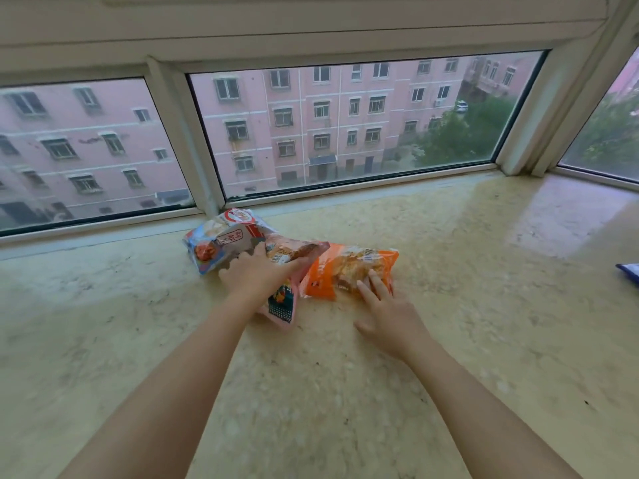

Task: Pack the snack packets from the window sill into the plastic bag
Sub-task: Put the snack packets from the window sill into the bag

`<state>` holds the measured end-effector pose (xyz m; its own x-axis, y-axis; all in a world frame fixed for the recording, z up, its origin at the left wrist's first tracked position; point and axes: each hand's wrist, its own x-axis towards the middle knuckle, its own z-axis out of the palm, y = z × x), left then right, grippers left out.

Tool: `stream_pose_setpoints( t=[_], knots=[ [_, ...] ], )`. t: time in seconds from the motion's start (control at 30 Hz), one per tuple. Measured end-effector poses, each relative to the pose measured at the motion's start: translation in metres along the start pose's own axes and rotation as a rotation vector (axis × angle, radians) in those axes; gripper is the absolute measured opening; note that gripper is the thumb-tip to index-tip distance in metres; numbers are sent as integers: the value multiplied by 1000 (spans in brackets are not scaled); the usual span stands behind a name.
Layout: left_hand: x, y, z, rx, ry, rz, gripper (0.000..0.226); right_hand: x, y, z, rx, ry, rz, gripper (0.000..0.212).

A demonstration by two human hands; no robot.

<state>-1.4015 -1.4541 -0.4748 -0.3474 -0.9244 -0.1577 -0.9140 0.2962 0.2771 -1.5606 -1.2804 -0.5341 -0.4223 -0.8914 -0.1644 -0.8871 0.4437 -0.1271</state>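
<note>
Three snack packets lie together on the marble window sill [449, 305] near the glass. A blue and red packet [218, 240] is at the back left. My left hand [257, 276] grips a pink packet [294, 252] that lies partly over it, thumb on top. An orange packet [345, 267] lies to the right, and my right hand [383, 309] rests on its near right end with straight fingers. No plastic bag is in view.
The window frame [186, 140] and glass stand right behind the packets. A blue and white object [629, 273] shows at the right edge of the sill. The sill stretches wide to both sides and towards me.
</note>
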Motion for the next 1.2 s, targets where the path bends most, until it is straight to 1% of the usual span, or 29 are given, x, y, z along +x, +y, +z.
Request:
stream_pose_setpoints(
  t=[0.03,0.07,0.17,0.2,0.23,0.27,0.3,0.37,0.4,0.43,0.5,0.57,0.6,0.63,0.67,0.7,0.73,0.77,0.8,0.83,0.87,0.93,1.03,1.1,1.2],
  knots=[
    [-1,-2,4,-40,-17,-18,133,-3,1,1,5,55,-33,70],
    [-1,-4,8,-72,-31,-21,128,-9,0,0,23,154,-85,62],
    [2,-9,20,-143,-75,24,108,-22,-2,-3,96,533,-219,29],
    [3,-11,22,-165,-85,40,101,-20,-3,-7,88,613,-216,24],
    [4,-13,25,-186,-92,56,96,-15,-4,-11,94,653,-182,22],
    [6,-15,28,-203,-105,74,89,-8,-6,-16,118,649,-112,23],
    [7,-17,30,-214,-113,92,82,1,-5,-18,154,602,-7,27],
    [7,-22,36,-221,-111,116,71,21,-3,-19,237,386,211,47],
    [7,-24,39,-219,-117,115,69,28,-2,-20,265,266,288,57],
    [7,-26,41,-210,-120,113,66,35,-1,-20,295,159,332,65],
    [11,-31,47,-209,-110,111,65,47,5,-25,386,36,378,80],
    [11,-33,47,-300,-111,92,69,54,16,-32,439,-22,417,104],
    [10,-32,46,-391,-114,82,71,57,22,-35,486,-36,437,118],
    [9,-30,44,-494,-132,66,73,55,25,-42,560,-37,456,125],
    [8,-29,40,-589,-160,50,75,54,28,-44,657,-27,459,120],
    [8,-29,36,-663,-197,26,78,51,29,-45,765,-27,458,99],
    [6,-31,32,-726,-245,-14,81,46,28,-46,878,-42,455,68],
    [4,-32,28,-783,-306,-62,82,41,26,-44,949,-67,462,43],
    [1,-34,24,-827,-378,-104,76,36,23,-42,1015,-96,460,31],
    [-4,-36,21,-862,-452,-137,75,32,22,-38,1085,-127,473,27],
    [-8,-38,18,-892,-509,-154,69,27,19,-36,1163,-153,491,29],
    [-18,-43,14,-952,-548,-152,60,18,13,-36,1278,-159,527,40],
    [-33,-55,8,-921,-542,-138,68,-3,1,-40,1359,-138,501,61],
    [-43,-66,2,-918,-576,-136,72,-19,-4,-44,1396,-109,464,71],
    [-61,-79,-8,-973,-571,-95,74,-47,-15,-53,1443,-64,410,74]
  ],
)
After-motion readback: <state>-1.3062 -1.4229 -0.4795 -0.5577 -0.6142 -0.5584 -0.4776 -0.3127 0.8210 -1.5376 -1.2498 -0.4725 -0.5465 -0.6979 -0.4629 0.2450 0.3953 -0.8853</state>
